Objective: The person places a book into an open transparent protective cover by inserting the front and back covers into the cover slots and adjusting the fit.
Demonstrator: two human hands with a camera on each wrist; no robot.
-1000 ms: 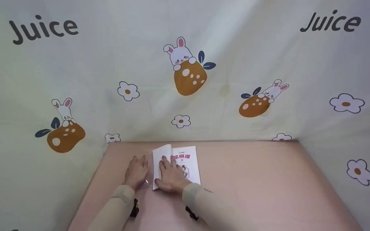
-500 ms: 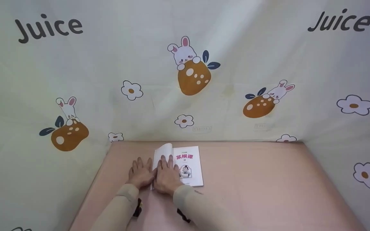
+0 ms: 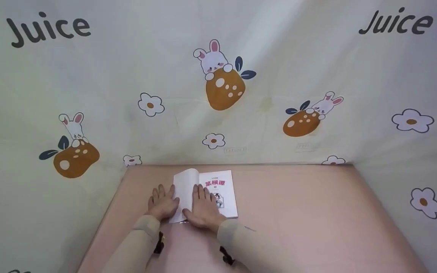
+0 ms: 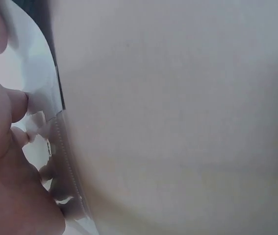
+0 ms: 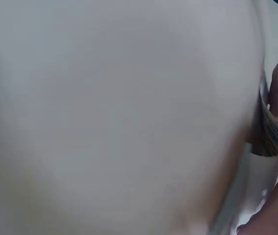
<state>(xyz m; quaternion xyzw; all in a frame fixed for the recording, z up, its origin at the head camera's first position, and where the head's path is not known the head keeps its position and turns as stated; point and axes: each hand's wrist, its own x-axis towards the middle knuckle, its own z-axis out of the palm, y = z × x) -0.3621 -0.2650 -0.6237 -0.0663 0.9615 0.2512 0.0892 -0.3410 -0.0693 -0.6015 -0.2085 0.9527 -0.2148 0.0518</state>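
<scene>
A book point(image 3: 229, 189) lies open on the pink surface, its title page with red lettering and a small drawn figure facing up. Its white left leaf point(image 3: 184, 184) curves up at the top near the spine. My left hand point(image 3: 163, 204) lies at that leaf's outer edge, fingers spread, thumb on the leaf. Flat along the spine rests my right hand point(image 3: 205, 210), partly covering the printed page. In the left wrist view, clear plastic film point(image 4: 65, 156) with a dotted edge extends along the leaf under the hand. The right wrist view shows curved page edges point(image 5: 273, 132) beside the right hand.
A pink tabletop point(image 3: 298, 212) spreads around the book. Pale cloth walls point(image 3: 271, 125) printed with rabbits, fruit and flowers enclose it at the back and sides. Dark straps point(image 3: 159, 243) hang at both wrists.
The hands came close together over the left leaf, then moved apart again. The leaf now lies further left and flatter, with the left thumb on it and the right hand nearer the spine.
</scene>
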